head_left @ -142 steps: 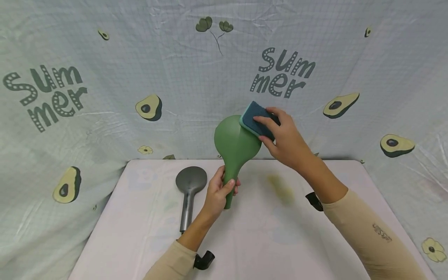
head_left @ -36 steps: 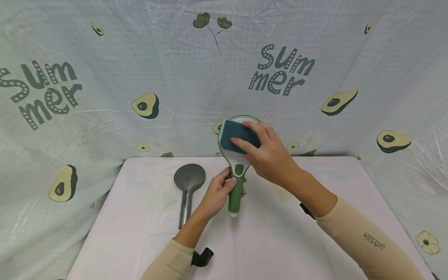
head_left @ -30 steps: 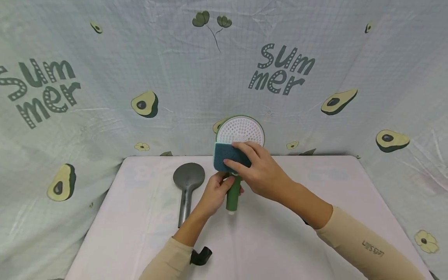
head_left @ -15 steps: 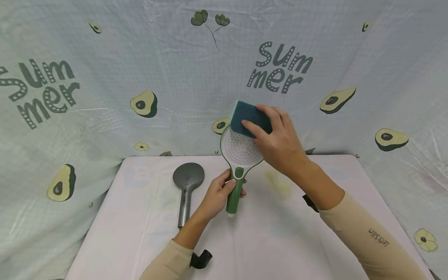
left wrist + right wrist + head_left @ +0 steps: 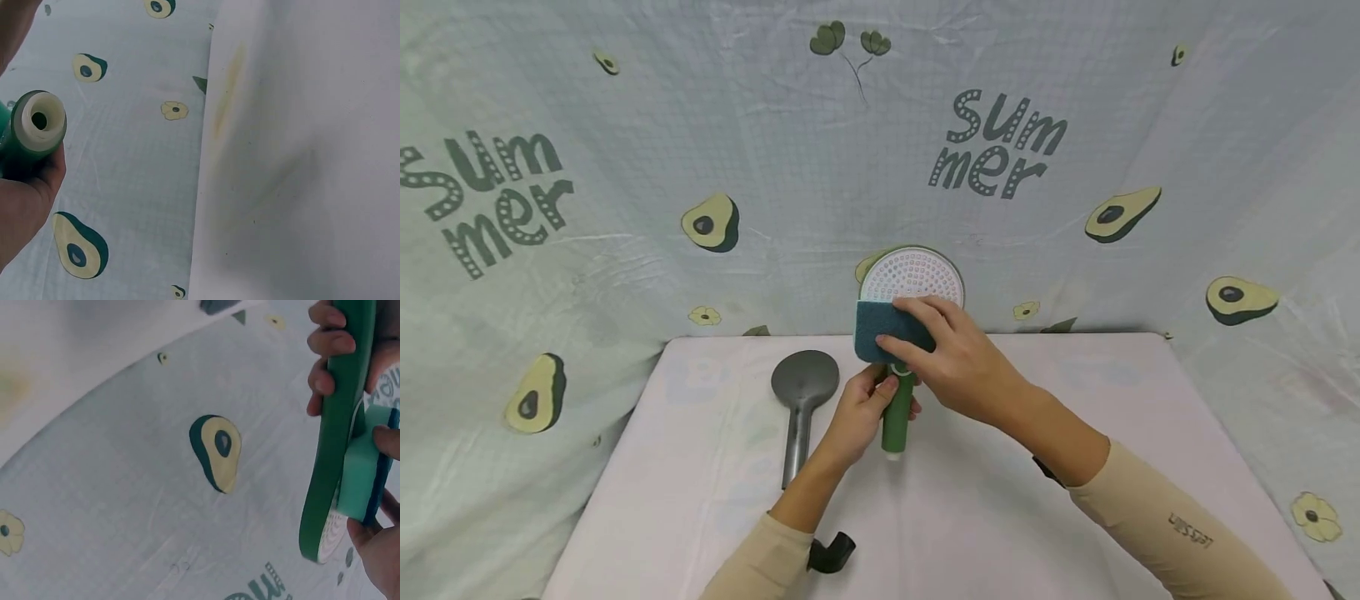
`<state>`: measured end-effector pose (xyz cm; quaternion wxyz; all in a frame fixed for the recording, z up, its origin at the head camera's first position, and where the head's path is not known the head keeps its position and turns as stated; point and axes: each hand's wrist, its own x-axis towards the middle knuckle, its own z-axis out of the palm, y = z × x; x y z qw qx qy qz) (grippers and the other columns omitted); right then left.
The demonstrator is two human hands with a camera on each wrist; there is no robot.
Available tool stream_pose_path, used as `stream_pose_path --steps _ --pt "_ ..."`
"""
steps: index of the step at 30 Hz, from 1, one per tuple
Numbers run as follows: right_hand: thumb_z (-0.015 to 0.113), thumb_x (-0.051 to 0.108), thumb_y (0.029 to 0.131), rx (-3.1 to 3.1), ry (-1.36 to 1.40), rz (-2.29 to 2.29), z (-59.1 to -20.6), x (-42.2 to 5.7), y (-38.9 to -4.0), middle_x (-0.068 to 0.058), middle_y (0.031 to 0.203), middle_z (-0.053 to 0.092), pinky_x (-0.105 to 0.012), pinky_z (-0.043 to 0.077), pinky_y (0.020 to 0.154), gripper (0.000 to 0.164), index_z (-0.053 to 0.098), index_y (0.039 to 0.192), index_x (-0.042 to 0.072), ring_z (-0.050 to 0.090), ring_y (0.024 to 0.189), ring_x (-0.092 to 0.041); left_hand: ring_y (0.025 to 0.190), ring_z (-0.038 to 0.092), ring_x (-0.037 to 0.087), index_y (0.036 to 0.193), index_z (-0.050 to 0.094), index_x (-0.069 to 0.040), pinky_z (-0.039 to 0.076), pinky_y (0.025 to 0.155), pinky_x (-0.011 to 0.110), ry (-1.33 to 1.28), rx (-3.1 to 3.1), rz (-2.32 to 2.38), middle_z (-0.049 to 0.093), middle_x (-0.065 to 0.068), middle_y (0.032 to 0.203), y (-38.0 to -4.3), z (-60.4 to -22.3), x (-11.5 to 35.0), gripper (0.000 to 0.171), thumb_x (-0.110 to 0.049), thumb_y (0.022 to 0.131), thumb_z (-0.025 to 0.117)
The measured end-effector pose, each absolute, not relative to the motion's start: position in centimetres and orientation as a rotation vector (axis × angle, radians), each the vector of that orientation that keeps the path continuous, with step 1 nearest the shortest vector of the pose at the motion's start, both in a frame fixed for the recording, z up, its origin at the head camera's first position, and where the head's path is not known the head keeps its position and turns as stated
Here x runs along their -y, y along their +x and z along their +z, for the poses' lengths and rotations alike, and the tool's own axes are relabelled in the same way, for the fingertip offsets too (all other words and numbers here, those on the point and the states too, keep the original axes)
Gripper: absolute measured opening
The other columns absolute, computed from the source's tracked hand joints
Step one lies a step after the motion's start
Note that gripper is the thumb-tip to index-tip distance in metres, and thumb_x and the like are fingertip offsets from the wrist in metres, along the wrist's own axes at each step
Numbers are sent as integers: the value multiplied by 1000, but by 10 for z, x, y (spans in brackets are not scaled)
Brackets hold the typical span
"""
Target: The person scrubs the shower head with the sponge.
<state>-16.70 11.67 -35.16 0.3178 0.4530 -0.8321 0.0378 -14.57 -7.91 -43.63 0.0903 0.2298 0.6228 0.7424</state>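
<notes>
Left hand: the left hand (image 5: 856, 410) grips the green handle (image 5: 894, 423), thumb across the front and fingers wrapped behind.
Right hand: the right hand (image 5: 962, 364) pinches the sponge (image 5: 872, 319), fingertips spread over its dark blue side, thumb at its lower edge in the right wrist view.
Sponge: its light teal side lies against the lower part of the spray face, covering the neck.
Green shower head: the green shower head (image 5: 913, 271) is held up off the tabletop (image 5: 1000, 517), handle down; from the head camera its round white spray face shows above the back edge, about midway between the back corners.
Handle end: a pale hollow connector (image 5: 47, 119), facing the left wrist camera.
Gray shower head: the gray shower head (image 5: 805, 382) lies left of the hands, round end toward the back edge, handle toward the front edge, its tip just beside the left forearm.
Black piece: a curved black piece (image 5: 833, 553) shows beside the left sleeve (image 5: 767, 560).
Tabletop mark: a yellowish stain (image 5: 229, 94) near an edge.
Behind: a pale cloth (image 5: 820, 158) printed with avocados, flowers and "summer" rises past the back edge.
</notes>
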Motion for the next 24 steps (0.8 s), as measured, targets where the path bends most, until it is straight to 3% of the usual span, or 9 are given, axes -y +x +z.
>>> stream_pose_path --steps 7,13,24 --pt "85 6 85 2182 1034 221 -339 -136 -177 -25 151 45 -55 47 110 56 66 136 19 47 133 -44 83 70 11 142 46 9 62 79 29 686 -1889 2195 61 34 118 -148 -430 77 40 -18 113 41" --pt "81 5 88 2135 910 304 -333 -156 -189 -29 151 41 -61 44 110 55 63 139 15 43 134 -50 81 69 11 142 47 9 61 78 28 621 -1921 2178 62 34 119 -150 -423 74 38 -15 112 42" --pt "83 11 87 2208 1060 330 -358 -142 -178 -27 151 44 -57 51 105 54 65 138 18 47 131 -46 82 69 12 144 45 7 61 79 28 579 -1868 2253 60 34 121 -157 -419 68 39 -15 113 40"
